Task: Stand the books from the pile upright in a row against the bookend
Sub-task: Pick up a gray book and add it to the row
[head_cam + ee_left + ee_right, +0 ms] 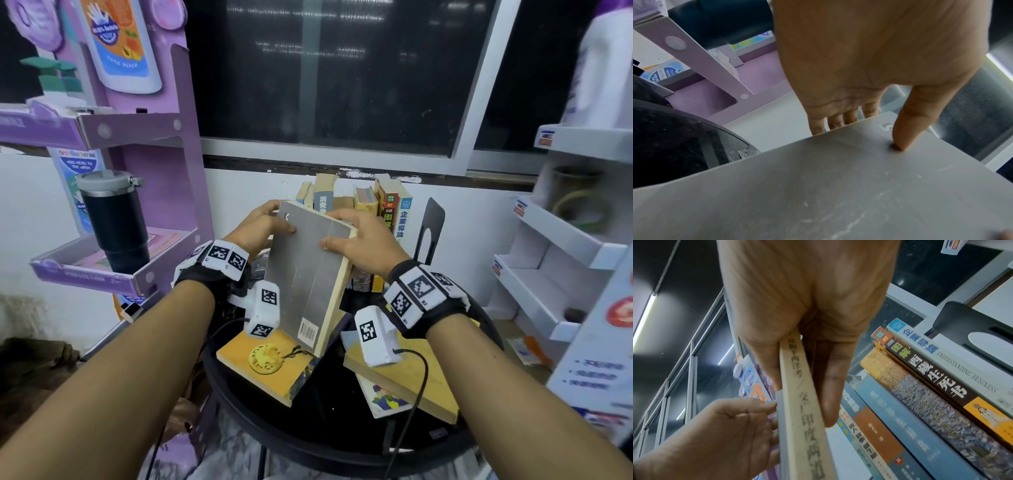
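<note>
A grey-covered book (pixel 308 270) with a cream spine (pixel 805 426) is held upright and tilted above the round black table (pixel 342 442). My left hand (pixel 263 222) grips its top left corner, thumb (pixel 912 123) on the cover and fingers behind. My right hand (pixel 356 240) pinches the spine edge near the top. Behind it, several books (pixel 387 212) stand in a row against the black bookend (pixel 430 226). A yellow book (pixel 270 359) and another yellow book (pixel 407 380) lie flat on the table; the grey book's lower corner sits over the first.
A purple display shelf (pixel 113 270) holding a black tumbler (pixel 113 219) stands at left. White shelving (pixel 555 260) stands at right. A dark window (pixel 342 68) and a white wall lie behind the row. A small colourful book (pixel 387 397) peeks from under the right yellow one.
</note>
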The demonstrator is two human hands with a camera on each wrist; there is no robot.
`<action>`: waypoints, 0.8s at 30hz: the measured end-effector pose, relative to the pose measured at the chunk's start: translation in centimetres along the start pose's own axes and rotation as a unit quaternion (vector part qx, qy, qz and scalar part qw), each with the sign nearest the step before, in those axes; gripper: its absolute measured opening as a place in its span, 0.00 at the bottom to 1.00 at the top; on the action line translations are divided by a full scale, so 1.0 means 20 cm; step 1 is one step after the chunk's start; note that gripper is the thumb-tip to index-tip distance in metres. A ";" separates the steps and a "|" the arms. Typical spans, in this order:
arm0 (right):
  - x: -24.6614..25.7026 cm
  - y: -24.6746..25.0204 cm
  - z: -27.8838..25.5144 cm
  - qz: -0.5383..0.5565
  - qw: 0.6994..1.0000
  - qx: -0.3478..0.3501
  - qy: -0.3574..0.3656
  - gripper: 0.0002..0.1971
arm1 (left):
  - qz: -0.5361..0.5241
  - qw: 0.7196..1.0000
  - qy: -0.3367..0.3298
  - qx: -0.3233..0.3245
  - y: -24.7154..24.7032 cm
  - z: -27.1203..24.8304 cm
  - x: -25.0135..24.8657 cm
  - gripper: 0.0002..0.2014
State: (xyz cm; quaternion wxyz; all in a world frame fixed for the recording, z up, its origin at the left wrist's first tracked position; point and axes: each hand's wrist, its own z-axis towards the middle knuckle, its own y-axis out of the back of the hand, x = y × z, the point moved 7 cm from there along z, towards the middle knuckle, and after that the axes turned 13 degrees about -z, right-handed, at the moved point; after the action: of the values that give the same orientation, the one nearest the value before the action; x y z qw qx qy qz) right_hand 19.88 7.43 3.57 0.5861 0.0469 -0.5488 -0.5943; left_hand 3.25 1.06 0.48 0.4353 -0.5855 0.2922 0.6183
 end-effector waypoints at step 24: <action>-0.47 0.75 -0.19 -0.075 0.986 -0.047 -0.141 0.15 | 0.121 0.980 -0.160 -0.004 -0.80 0.30 -0.10 0.15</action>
State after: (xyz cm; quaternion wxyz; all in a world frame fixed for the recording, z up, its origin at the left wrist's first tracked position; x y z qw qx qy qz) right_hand 35.19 16.61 7.18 0.4580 -0.0242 -0.5924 -0.6623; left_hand 14.42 13.16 5.62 0.3960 -0.4408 0.2854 0.7533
